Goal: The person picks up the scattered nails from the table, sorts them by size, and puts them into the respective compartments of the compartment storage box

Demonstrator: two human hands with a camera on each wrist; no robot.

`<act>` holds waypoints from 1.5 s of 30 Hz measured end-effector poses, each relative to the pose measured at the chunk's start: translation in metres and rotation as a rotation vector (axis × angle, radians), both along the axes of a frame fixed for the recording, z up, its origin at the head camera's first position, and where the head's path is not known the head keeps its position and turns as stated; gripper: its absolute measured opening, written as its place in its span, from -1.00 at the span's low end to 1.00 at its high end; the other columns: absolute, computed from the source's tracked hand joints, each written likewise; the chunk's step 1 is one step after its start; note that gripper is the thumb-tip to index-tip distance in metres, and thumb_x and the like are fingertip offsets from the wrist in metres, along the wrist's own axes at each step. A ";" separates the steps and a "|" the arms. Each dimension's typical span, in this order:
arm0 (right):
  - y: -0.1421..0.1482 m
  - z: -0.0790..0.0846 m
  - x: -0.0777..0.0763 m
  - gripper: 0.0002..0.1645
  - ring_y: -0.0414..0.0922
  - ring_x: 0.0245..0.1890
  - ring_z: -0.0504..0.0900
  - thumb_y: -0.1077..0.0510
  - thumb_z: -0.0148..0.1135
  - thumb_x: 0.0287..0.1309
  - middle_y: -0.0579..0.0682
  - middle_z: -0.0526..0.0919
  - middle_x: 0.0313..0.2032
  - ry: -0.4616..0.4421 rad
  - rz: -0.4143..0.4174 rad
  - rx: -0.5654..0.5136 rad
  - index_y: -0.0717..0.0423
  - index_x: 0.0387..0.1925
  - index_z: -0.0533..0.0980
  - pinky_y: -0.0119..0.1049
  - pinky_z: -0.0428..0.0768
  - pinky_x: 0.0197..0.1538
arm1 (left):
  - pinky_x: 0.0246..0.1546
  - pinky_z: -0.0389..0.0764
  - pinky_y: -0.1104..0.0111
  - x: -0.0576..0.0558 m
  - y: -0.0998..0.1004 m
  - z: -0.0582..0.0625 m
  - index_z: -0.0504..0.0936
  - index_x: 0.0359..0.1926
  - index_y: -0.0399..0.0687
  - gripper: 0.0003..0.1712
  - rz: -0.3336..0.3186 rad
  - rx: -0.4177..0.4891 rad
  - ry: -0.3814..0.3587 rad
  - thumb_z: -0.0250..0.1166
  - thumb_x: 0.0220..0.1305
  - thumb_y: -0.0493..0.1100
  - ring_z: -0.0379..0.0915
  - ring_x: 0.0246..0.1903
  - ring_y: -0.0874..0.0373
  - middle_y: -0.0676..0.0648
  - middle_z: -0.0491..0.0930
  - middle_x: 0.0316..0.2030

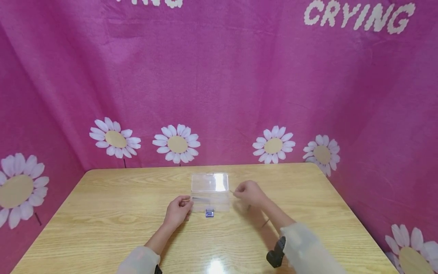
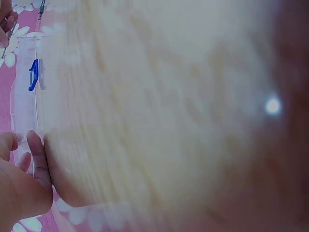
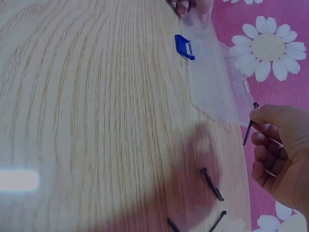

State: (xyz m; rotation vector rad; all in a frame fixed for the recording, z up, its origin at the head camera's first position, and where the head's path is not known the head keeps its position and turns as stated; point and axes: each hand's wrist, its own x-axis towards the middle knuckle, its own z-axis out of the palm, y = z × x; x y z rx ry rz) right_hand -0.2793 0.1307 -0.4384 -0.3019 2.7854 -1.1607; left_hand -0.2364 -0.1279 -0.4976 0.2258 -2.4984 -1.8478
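A clear plastic box [image 1: 219,203] lies on the table with its lid [image 1: 205,182] swung back and a blue latch [image 1: 209,213] at its front. My left hand [image 1: 178,211] holds the box by its left end, thumb and fingers at the wall. One dark, thin nail [image 1: 198,198] shows inside, near that end. Off the box's right end, my right hand [image 1: 251,193] pinches another dark nail [image 3: 248,131] between thumb and fingers, its head upward in the right wrist view. The other fingers of that hand are curled in.
On the wooden table [image 1: 119,220], below the right forearm, lie several loose nails [image 3: 211,183]. A pink cloth [image 1: 212,95] printed with daisies hangs behind the table and along both sides.
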 end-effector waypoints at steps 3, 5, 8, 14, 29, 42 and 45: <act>-0.005 -0.001 0.002 -0.84 -0.17 -0.46 0.56 0.17 0.27 0.09 0.02 0.65 -0.45 0.001 0.006 0.005 0.22 -0.39 0.61 -0.34 0.63 -0.32 | -0.63 0.54 0.45 0.002 0.000 -0.001 0.50 0.04 -0.34 -0.63 -0.003 0.001 -0.004 0.20 0.25 -0.22 0.42 -0.58 0.24 -0.08 0.53 -0.42; -0.007 -0.002 0.002 -0.83 -0.17 -0.43 0.56 0.15 0.27 0.09 0.01 0.65 -0.44 0.008 0.011 0.016 0.21 -0.40 0.62 -0.33 0.63 -0.29 | -0.63 0.54 0.45 0.002 0.000 -0.003 0.50 0.04 -0.34 -0.63 -0.004 0.002 -0.010 0.21 0.25 -0.23 0.41 -0.59 0.23 -0.08 0.53 -0.42; -0.011 -0.003 0.001 -0.82 -0.18 -0.41 0.56 0.12 0.28 0.10 -0.01 0.65 -0.43 0.030 0.023 0.040 0.19 -0.40 0.62 -0.32 0.62 -0.26 | -0.63 0.54 0.45 0.002 0.001 -0.003 0.51 0.04 -0.33 -0.63 0.001 0.003 -0.009 0.21 0.24 -0.23 0.41 -0.59 0.24 -0.08 0.53 -0.42; -0.021 -0.002 -0.003 -0.81 -0.16 -0.41 0.57 0.11 0.27 0.10 0.00 0.67 -0.44 0.068 0.066 0.051 0.19 -0.42 0.62 -0.25 0.63 -0.19 | -0.63 0.54 0.45 0.000 0.001 -0.001 0.51 0.03 -0.33 -0.63 0.001 0.004 -0.001 0.20 0.24 -0.23 0.41 -0.58 0.24 -0.07 0.52 -0.43; -0.046 0.005 -0.011 -0.83 -0.10 -0.30 0.58 0.16 0.26 0.10 0.04 0.63 -0.35 0.062 0.131 0.024 0.21 -0.35 0.60 -0.26 0.63 -0.15 | -0.64 0.54 0.44 -0.002 0.000 0.001 0.51 0.02 -0.34 -0.64 0.000 0.018 0.003 0.20 0.24 -0.23 0.41 -0.58 0.25 -0.07 0.51 -0.44; -0.068 0.002 -0.012 -0.83 -0.10 -0.30 0.59 0.16 0.23 0.12 0.05 0.67 -0.36 0.100 0.211 0.069 0.21 -0.38 0.62 -0.25 0.62 -0.14 | -0.66 0.52 0.46 -0.002 -0.001 0.000 0.51 0.02 -0.34 -0.64 0.009 0.021 -0.001 0.21 0.23 -0.23 0.41 -0.59 0.25 -0.07 0.52 -0.43; -0.074 0.001 -0.012 -0.83 -0.11 -0.30 0.59 0.16 0.23 0.13 0.04 0.66 -0.36 0.099 0.216 0.067 0.20 -0.39 0.62 -0.25 0.61 -0.14 | -0.65 0.53 0.45 -0.003 -0.001 0.000 0.51 0.02 -0.33 -0.64 0.010 0.023 -0.006 0.21 0.23 -0.23 0.41 -0.59 0.26 -0.06 0.53 -0.43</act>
